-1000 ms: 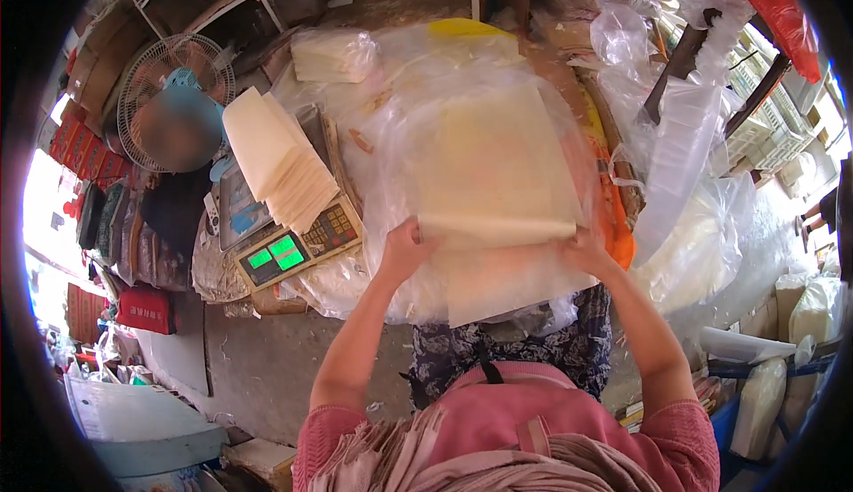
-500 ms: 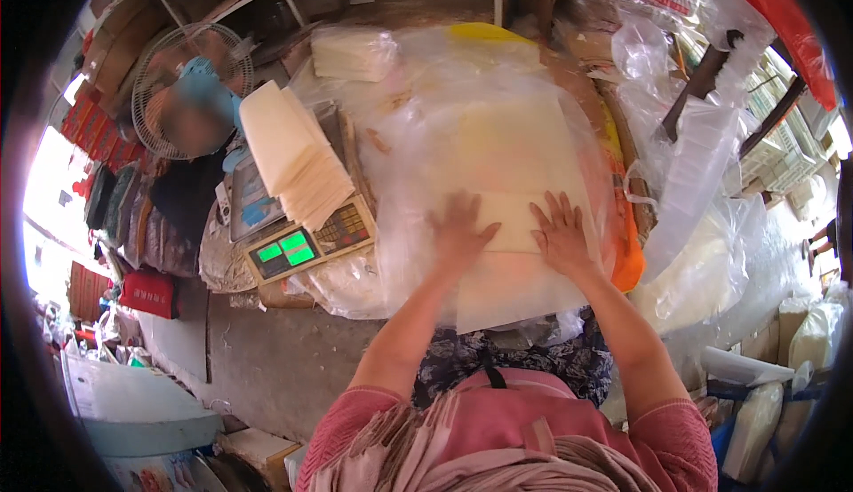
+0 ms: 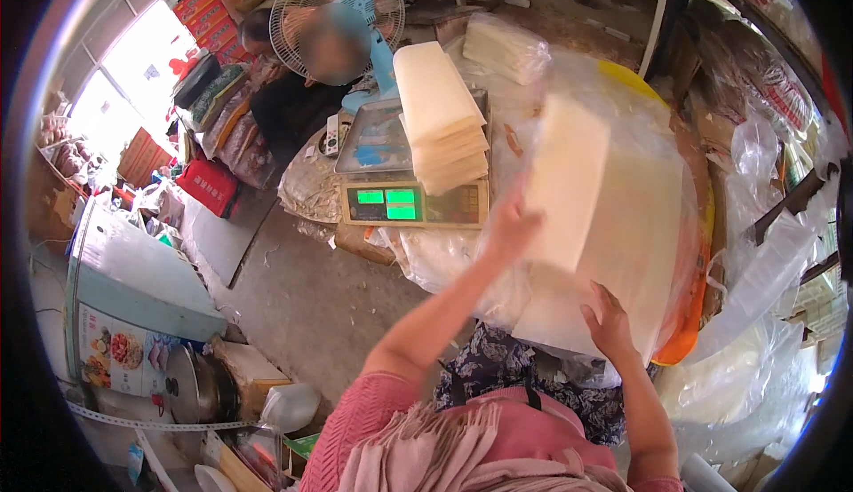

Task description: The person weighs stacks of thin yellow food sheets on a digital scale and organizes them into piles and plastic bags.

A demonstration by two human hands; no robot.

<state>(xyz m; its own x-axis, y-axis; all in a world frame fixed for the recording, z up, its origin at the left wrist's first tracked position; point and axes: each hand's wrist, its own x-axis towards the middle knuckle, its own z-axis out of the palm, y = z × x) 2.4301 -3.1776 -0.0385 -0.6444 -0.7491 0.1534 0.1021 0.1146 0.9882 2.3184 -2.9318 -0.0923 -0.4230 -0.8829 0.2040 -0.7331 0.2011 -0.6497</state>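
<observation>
1. Left hand [image 3: 514, 230] of a worker in a pink top grips the left edge of a folded, cream-coloured sheet [image 3: 569, 181], slightly blurred.
2. Right hand [image 3: 609, 321], grasping nothing, hovers near the folded sheet's lower edge with its fingers spread; whether a fingertip touches the sheet cannot be told.
3. Held at a slant, the folded sheet is over the left part of pale, flat sheeting [image 3: 635, 234] spread across the work surface.
4. To the left, a stack of folded cream sheets [image 3: 440, 110] rests on a weighing scale [image 3: 354, 192], covering part of its metal tray [image 3: 360, 137]; the displays glow green.
5. Behind the scale stands a fan [image 3: 371, 8] with a light-blue body, a person in dark clothing [image 3: 283, 112] beyond it.
6. At the far side lies a pale bundle [image 3: 502, 46] in clear plastic, with something yellow [image 3: 631, 83] farther right; orange material [image 3: 682, 337] shows along the right edge.
</observation>
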